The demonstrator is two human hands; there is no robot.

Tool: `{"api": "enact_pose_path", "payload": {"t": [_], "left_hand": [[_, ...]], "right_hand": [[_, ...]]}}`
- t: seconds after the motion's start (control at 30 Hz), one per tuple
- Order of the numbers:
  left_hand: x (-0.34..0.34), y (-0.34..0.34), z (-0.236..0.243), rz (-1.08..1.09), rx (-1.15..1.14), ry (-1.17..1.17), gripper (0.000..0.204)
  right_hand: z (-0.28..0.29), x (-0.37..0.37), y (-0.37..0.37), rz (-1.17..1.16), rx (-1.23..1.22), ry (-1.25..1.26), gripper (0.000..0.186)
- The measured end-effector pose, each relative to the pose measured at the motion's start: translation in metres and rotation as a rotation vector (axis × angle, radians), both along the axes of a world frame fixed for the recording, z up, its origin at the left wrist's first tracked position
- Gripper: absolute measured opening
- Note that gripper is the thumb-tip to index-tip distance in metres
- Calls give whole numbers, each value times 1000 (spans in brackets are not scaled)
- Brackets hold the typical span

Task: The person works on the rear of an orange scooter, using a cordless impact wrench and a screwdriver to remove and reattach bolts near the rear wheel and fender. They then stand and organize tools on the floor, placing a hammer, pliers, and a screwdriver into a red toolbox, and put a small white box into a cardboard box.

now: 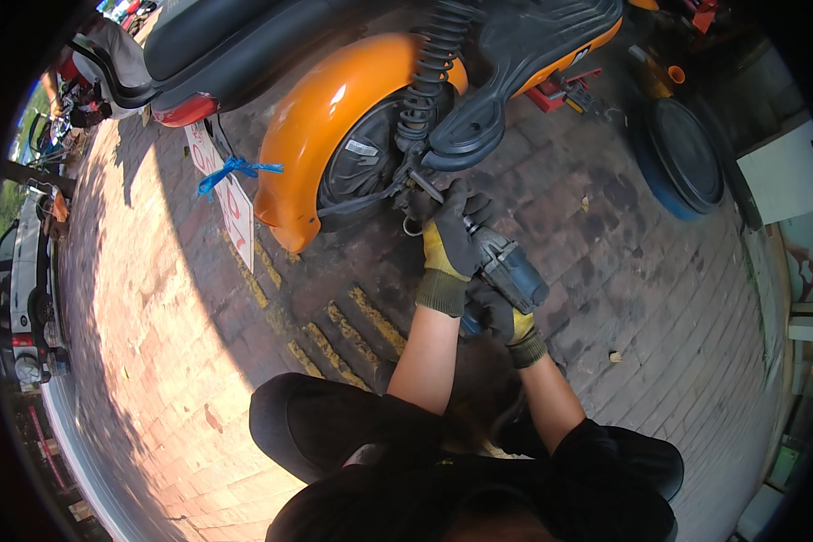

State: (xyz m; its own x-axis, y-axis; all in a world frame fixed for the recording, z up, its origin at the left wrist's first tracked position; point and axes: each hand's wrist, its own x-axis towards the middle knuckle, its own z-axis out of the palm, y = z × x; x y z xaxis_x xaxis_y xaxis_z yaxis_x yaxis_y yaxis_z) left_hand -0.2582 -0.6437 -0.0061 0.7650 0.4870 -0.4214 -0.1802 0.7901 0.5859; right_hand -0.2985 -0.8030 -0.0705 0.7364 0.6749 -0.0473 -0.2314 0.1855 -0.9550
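An orange scooter rear fender [312, 117] arches over the dark rear wheel [363, 154], with a black coil shock absorber [425, 86] beside it. My left hand [450, 237], in a yellow and dark grey work glove, is closed close to the wheel's axle area, by a short metal bar [427, 187]. What its curled fingers hold is hidden. My right hand [506, 323], gloved alike, is wrapped round the grip of a blue-grey impact wrench [510, 271]. The wrench's nose points up and left, right beside my left fingers. A small metal ring [412, 226] shows left of the left glove.
A white plate [235, 212] with a blue tie [235, 172] hangs behind the fender. A black footrest [470, 135] juts out above my hands. Round dark tub [686, 154] and red tools [560, 90] lie at the upper right. Brick paving [641, 298] bears yellow stripes [352, 330].
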Motion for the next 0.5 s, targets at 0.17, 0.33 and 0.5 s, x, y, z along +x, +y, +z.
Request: {"api": "enact_pose_path", "payload": {"t": [0.17,0.33,0.5], "left_hand": [[-2,3,3,46,38,1,37],[-6,6,7,-14,18,11,39],[-1,1,3,-14,22,7,38]], "right_hand": [[-11,-4,3,2,24,-222,12],[-6,-7,0,-39,-6,88,18],[6,11,-7,-68,-31,-109,21]]}}
